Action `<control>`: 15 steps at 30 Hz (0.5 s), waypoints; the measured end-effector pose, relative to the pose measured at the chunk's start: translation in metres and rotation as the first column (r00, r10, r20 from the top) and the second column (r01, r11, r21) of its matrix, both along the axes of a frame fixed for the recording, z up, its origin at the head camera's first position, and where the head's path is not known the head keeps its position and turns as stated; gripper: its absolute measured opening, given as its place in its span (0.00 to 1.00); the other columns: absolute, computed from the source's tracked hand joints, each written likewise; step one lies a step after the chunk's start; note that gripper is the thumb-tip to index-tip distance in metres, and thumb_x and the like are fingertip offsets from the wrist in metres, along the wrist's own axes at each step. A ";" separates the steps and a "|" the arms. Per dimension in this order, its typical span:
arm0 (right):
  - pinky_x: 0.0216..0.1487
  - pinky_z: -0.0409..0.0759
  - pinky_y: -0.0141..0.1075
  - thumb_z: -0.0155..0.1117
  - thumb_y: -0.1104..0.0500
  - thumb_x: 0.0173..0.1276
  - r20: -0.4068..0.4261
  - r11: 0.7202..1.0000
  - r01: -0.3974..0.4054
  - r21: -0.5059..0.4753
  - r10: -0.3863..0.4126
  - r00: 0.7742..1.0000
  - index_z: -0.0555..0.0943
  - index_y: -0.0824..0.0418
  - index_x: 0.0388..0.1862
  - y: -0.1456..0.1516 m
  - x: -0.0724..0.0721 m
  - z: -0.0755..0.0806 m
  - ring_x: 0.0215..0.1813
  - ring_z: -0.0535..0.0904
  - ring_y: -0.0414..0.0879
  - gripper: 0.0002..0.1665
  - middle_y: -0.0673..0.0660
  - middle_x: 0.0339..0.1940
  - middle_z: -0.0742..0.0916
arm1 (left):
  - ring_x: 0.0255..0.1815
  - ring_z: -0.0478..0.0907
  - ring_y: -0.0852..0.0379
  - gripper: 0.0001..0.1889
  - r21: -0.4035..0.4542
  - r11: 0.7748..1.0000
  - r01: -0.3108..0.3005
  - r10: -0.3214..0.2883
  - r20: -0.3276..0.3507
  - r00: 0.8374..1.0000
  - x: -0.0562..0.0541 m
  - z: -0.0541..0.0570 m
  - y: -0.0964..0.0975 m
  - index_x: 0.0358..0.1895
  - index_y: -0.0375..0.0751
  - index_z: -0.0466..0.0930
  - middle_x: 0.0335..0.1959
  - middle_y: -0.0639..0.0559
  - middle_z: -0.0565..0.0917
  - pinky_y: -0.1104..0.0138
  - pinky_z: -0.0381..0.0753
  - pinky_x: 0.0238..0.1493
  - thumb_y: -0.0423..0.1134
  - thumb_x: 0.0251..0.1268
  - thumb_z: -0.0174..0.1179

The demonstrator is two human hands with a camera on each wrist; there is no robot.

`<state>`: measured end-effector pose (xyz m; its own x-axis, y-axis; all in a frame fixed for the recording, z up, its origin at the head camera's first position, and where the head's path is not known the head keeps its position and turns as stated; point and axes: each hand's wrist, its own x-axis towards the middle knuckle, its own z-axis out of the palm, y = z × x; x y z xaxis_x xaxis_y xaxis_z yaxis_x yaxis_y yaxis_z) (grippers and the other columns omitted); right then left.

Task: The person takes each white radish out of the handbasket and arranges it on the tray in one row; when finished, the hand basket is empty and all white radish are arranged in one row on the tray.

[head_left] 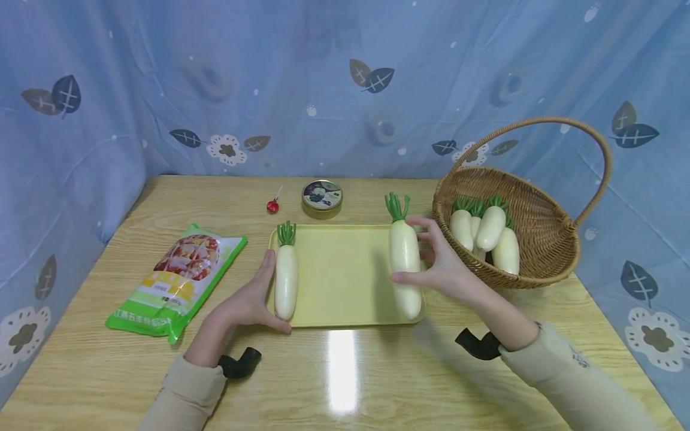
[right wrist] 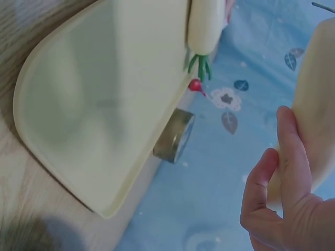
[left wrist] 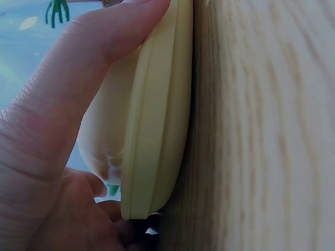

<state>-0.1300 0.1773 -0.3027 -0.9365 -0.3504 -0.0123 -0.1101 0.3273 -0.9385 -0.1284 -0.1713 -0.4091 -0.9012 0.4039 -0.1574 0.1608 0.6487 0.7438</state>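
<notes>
A pale yellow tray (head_left: 345,275) lies on the table, with one white radish (head_left: 286,281) lengthwise along its left end, green stalks toward the back. My left hand (head_left: 249,300) holds the tray's front left corner, thumb along the front rim and fingers at the left side. In the left wrist view, that hand's thumb and fingers span the tray's edge (left wrist: 157,115). Thumb and fingers of my right hand (head_left: 447,269) grip a second white radish (head_left: 405,251) from its right side. Raised above the tray's right end, this radish points its stalks backward.
On the right stands a wicker basket (head_left: 539,239) with a tall handle and several white radishes (head_left: 492,228) inside. A green-edged food bag (head_left: 180,278) lies on the left. Behind the tray are a round tin (head_left: 321,197) and a red lollipop (head_left: 272,206). Blue curtains hang around the table.
</notes>
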 end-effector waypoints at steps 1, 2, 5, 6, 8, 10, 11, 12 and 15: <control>0.39 0.79 0.46 0.74 0.65 0.46 0.002 1.000 -0.001 -0.008 0.001 1.000 0.52 0.53 0.67 -0.001 -0.001 -0.001 0.52 0.72 0.61 0.54 0.65 0.60 0.65 | 0.71 0.27 0.42 0.79 -0.001 1.000 0.001 -0.001 0.001 1.000 0.000 0.000 0.000 0.69 0.36 0.20 0.70 0.37 0.25 0.48 0.39 0.67 0.54 0.20 0.79; 0.38 0.79 0.46 0.74 0.65 0.46 0.006 1.000 -0.002 -0.016 0.002 1.000 0.52 0.53 0.67 -0.003 -0.001 -0.002 0.51 0.73 0.61 0.54 0.65 0.60 0.65 | 0.71 0.27 0.42 0.79 -0.002 1.000 0.002 -0.002 0.001 1.000 0.000 0.000 0.000 0.69 0.36 0.20 0.70 0.37 0.25 0.48 0.39 0.67 0.54 0.20 0.79; 0.37 0.80 0.46 0.74 0.67 0.46 0.014 0.999 -0.005 -0.035 0.006 1.000 0.53 0.54 0.67 -0.008 -0.003 -0.006 0.48 0.74 0.61 0.53 0.67 0.60 0.65 | 0.71 0.27 0.42 0.79 -0.004 1.000 0.006 -0.006 -0.001 1.000 0.000 0.001 0.000 0.69 0.36 0.20 0.70 0.37 0.25 0.48 0.39 0.67 0.54 0.20 0.79; 0.37 0.80 0.45 0.73 0.67 0.46 0.012 0.999 -0.005 -0.032 0.006 1.000 0.53 0.54 0.67 -0.009 -0.004 -0.007 0.48 0.74 0.61 0.53 0.68 0.60 0.65 | 0.71 0.27 0.42 0.79 -0.004 1.000 0.007 -0.007 0.001 1.000 0.000 0.001 0.000 0.69 0.36 0.20 0.70 0.37 0.25 0.48 0.39 0.67 0.54 0.20 0.79; 0.37 0.79 0.44 0.74 0.66 0.46 0.014 1.000 -0.002 -0.020 0.002 1.000 0.53 0.55 0.67 -0.013 -0.004 -0.009 0.47 0.74 0.60 0.53 0.68 0.59 0.65 | 0.71 0.27 0.42 0.79 -0.004 1.000 0.009 -0.009 0.003 1.000 0.000 0.001 0.000 0.69 0.36 0.20 0.70 0.37 0.25 0.48 0.39 0.67 0.54 0.20 0.79; 0.37 0.79 0.44 0.74 0.65 0.46 0.019 1.000 0.002 0.003 -0.002 1.000 0.53 0.54 0.67 -0.017 -0.005 -0.011 0.46 0.74 0.59 0.53 0.68 0.59 0.65 | 0.71 0.27 0.42 0.79 -0.005 1.000 0.008 -0.008 0.003 1.000 -0.001 0.000 0.000 0.69 0.36 0.20 0.70 0.38 0.25 0.48 0.39 0.67 0.54 0.20 0.79; 0.37 0.79 0.44 0.74 0.64 0.46 0.021 1.000 0.003 0.016 -0.003 1.000 0.53 0.53 0.67 -0.018 -0.005 -0.012 0.46 0.74 0.59 0.53 0.67 0.58 0.65 | 0.71 0.27 0.42 0.79 -0.007 1.000 0.008 -0.008 0.004 1.000 -0.001 0.000 0.000 0.69 0.37 0.20 0.70 0.38 0.25 0.48 0.39 0.67 0.54 0.20 0.79; 0.37 0.79 0.43 0.74 0.63 0.47 0.024 1.000 0.005 0.030 -0.005 1.000 0.54 0.53 0.67 -0.020 -0.005 -0.012 0.46 0.75 0.59 0.53 0.67 0.58 0.65 | 0.71 0.27 0.42 0.79 -0.007 1.000 0.008 -0.008 0.005 1.000 -0.001 0.000 0.000 0.69 0.37 0.20 0.70 0.38 0.25 0.48 0.39 0.67 0.54 0.20 0.79; 0.38 0.78 0.43 0.75 0.61 0.47 0.033 0.998 0.006 0.068 -0.009 0.999 0.54 0.51 0.66 -0.026 -0.007 -0.016 0.46 0.75 0.59 0.53 0.67 0.58 0.66 | 0.71 0.27 0.42 0.80 -0.006 1.000 0.008 -0.008 0.005 1.000 -0.001 0.000 0.000 0.69 0.37 0.19 0.70 0.38 0.24 0.48 0.39 0.67 0.55 0.19 0.79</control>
